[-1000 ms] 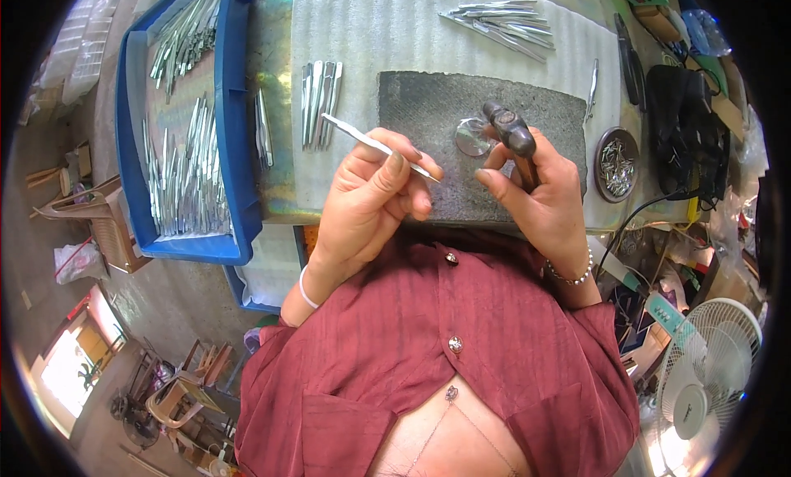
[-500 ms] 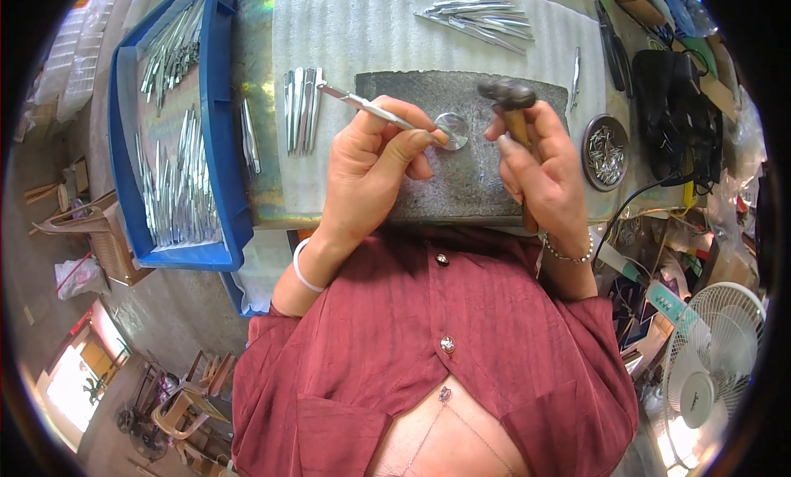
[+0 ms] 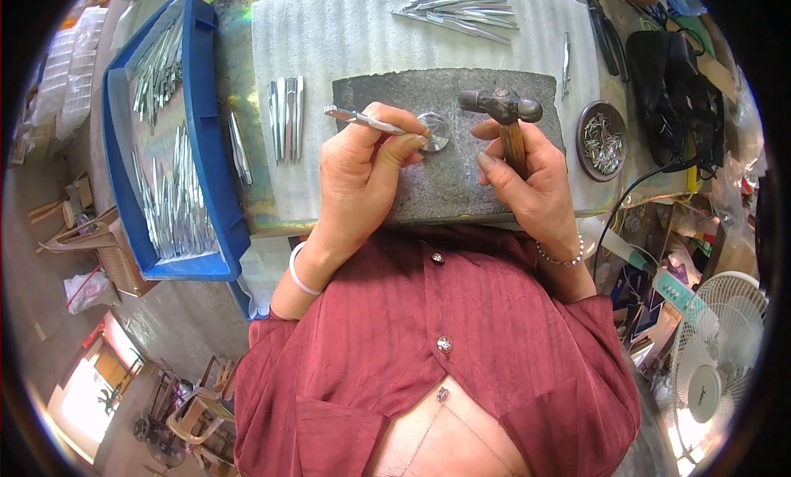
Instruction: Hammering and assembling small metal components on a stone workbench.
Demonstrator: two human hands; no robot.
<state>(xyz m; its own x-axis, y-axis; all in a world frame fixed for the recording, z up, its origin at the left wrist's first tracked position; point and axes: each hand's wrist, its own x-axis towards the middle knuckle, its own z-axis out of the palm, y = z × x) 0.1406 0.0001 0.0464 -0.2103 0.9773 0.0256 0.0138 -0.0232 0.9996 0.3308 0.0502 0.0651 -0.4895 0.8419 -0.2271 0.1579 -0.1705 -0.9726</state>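
My left hand (image 3: 356, 160) is closed, pinching a slim silver metal piece (image 3: 353, 116) with a notched outer end. The piece's other end lies over a small round metal disc (image 3: 434, 134), which rests on a dark grey slab (image 3: 445, 189). My fingers hide part of that inner end. On the right, my right hand (image 3: 535, 172) grips the wooden handle of a ball-peen hammer (image 3: 503, 106). The hammer's head is raised above the slab, apart from the disc. Left of the slab, several similar silver pieces (image 3: 285, 119) lie side by side on a white foam sheet (image 3: 329, 32).
A blue tray (image 3: 206, 123) with many slim pieces stands at the left. More pieces (image 3: 457, 14) lie fanned at the back. A round dish (image 3: 601, 106) holds small metal parts at the right, near pliers (image 3: 608, 36). A white fan (image 3: 713, 353) stands lower right.
The hammer's head has turned sideways and now shows sharply instead of blurred. My left hand still pinches the metal piece at the disc, with its outer end tilted flatter. The whole view has shifted slightly.
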